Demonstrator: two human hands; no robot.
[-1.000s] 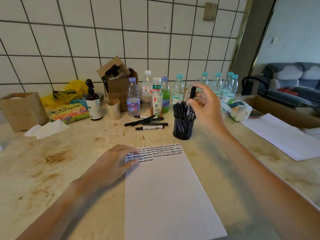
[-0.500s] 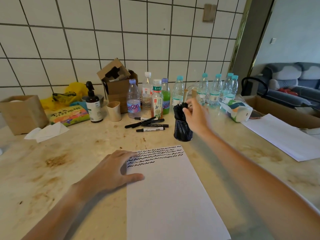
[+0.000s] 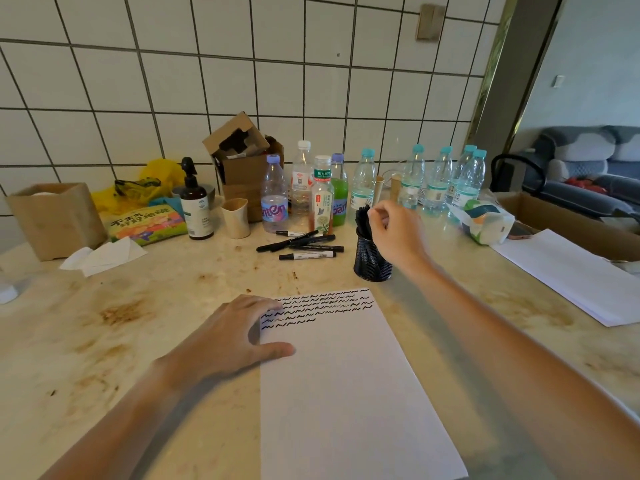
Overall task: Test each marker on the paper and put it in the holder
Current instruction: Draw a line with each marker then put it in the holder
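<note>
You see black wavy lines [image 3: 318, 306] on white paper [image 3: 346, 393], a black mesh holder [image 3: 372, 258], black markers [image 3: 301, 244], and a stained beige table [image 3: 121, 323].

holder [image 3: 372, 258]: black wire mesh | paper [image 3: 346, 375]: matt white | table [image 3: 138, 323]: glossy stained stone

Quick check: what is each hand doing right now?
Left hand: open, pressing flat on the paper.
Right hand: fingers curled over the holder; grip cannot be told.

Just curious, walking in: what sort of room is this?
Probably a home, at a tiled-wall counter used as a catch-all: water bottles, a cardboard box, and a sofa through the doorway.
</note>
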